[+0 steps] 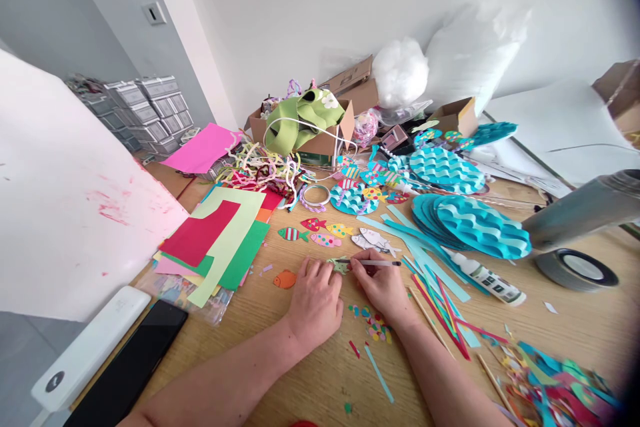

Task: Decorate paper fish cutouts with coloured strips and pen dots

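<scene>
My right hand point(380, 285) pinches a slim pen point(381, 263), its tip end over a light green paper fish point(340, 267). The curled fingers of my left hand point(316, 300) hold that fish down at its left side, partly hiding it. Left of this hand lies an orange paper fish point(285, 279). Just beyond my hands are decorated paper fish: a striped green one point(293, 234), a red one point(313, 224), a yellow one point(340, 230) and a pink one point(326, 240). White paper fish point(374, 239) overlap nearby. Small coloured paper dots point(378, 328) lie between my forearms.
Coloured paper sheets point(250, 247) are stacked at left, near a black phone point(135, 367) and white power bank point(93, 347). At right are turquoise wavy discs point(483, 227), a glue bottle point(493, 279), grey tape point(575, 270), a metal flask point(585, 210) and paper scraps point(560, 380).
</scene>
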Tool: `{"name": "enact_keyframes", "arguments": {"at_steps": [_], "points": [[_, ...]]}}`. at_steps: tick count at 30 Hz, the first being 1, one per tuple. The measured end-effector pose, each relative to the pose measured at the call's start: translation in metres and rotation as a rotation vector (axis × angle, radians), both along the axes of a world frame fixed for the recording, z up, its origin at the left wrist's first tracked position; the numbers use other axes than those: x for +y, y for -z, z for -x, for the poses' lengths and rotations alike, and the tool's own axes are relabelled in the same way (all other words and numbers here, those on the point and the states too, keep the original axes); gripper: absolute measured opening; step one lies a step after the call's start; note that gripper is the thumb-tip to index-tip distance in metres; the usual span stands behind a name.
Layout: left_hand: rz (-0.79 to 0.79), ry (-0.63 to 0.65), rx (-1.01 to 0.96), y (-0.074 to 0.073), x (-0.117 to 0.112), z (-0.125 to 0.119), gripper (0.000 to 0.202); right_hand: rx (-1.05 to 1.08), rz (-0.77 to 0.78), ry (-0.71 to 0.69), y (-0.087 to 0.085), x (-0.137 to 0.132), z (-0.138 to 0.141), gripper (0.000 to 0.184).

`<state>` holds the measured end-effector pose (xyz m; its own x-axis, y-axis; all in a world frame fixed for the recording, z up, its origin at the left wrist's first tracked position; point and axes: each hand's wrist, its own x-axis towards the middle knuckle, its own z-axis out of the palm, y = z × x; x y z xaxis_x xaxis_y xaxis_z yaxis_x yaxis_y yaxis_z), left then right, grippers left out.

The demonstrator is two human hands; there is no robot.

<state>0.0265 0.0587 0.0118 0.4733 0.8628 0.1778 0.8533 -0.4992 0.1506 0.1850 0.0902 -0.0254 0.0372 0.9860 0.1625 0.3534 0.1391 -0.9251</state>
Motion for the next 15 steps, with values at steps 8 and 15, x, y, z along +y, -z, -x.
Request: {"name": "enact_keyframes", "arguments": {"at_steps": [8,15], "points": [[0.001,-0.004,0.004,0.0011,0.0,0.0,0.018,0.024,0.013,0.011,0.0019,0.0003,0.0002,0.034],[0.011,-0.006,-0.006,0.0002,-0.0003,-0.0002,0.019,0.015,0.017,0.002,0.0018,0.0001,-0.0002,0.032]]}}
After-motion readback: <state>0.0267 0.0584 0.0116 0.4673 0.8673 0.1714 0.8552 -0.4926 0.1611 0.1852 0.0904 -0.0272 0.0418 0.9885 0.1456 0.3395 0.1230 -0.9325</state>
